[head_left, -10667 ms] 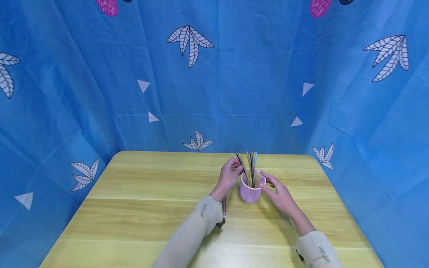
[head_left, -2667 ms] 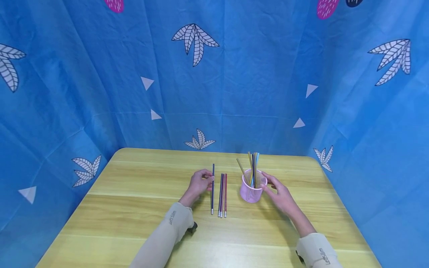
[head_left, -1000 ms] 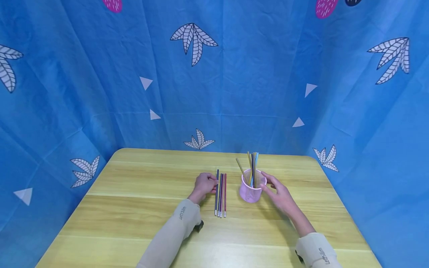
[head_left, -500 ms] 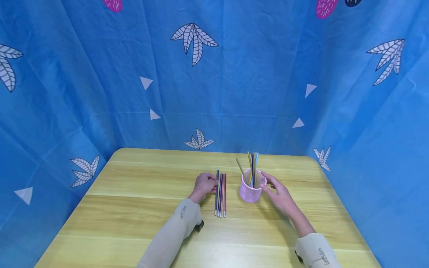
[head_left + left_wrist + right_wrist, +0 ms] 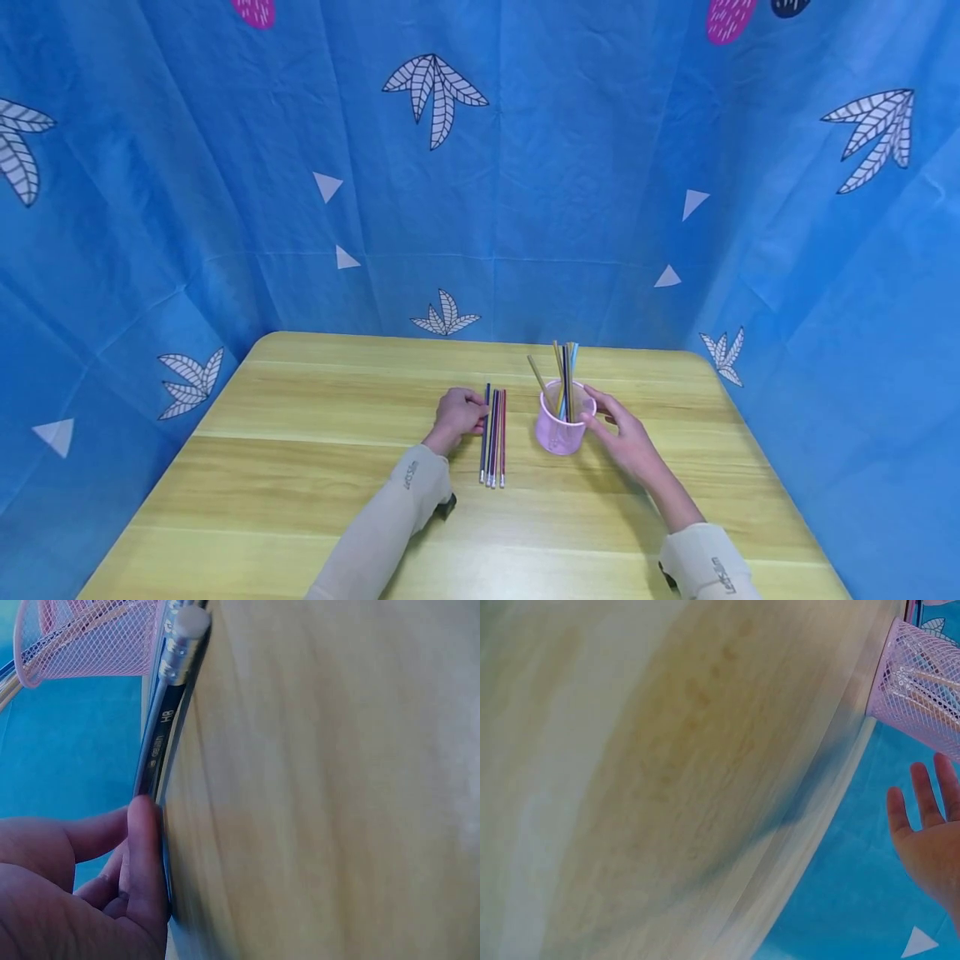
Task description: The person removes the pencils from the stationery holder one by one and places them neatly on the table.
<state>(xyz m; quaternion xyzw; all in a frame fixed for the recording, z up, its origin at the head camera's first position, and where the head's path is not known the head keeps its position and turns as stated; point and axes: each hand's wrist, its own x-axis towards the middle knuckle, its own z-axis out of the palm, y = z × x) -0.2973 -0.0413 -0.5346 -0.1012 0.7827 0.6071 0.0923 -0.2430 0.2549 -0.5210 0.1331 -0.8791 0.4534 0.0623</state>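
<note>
My left hand (image 5: 457, 412) pinches a dark pencil (image 5: 483, 457) with thumb and forefinger, low at the tabletop. In the left wrist view the pencil (image 5: 160, 735) shows an "HB" mark and a white eraser in a metal band. Right beside it several pencils (image 5: 504, 442), dark and red, lie side by side, erasers towards me. A pink mesh pencil cup (image 5: 558, 437) stands to their right, holding several yellowish, dark and light blue pencils (image 5: 567, 375). My right hand (image 5: 626, 437) holds the cup's right side, thumb in front and forefinger behind; its other fingers (image 5: 928, 796) are extended.
The light wood-grain table (image 5: 315, 483) has rounded far corners. A blue curtain (image 5: 577, 183) with white leaves and triangles surrounds its back and sides.
Earlier my left hand was at the cup with a dark pencil. Since then it has brought a pencil rightward against the row on the table. My right hand has stayed at the cup.
</note>
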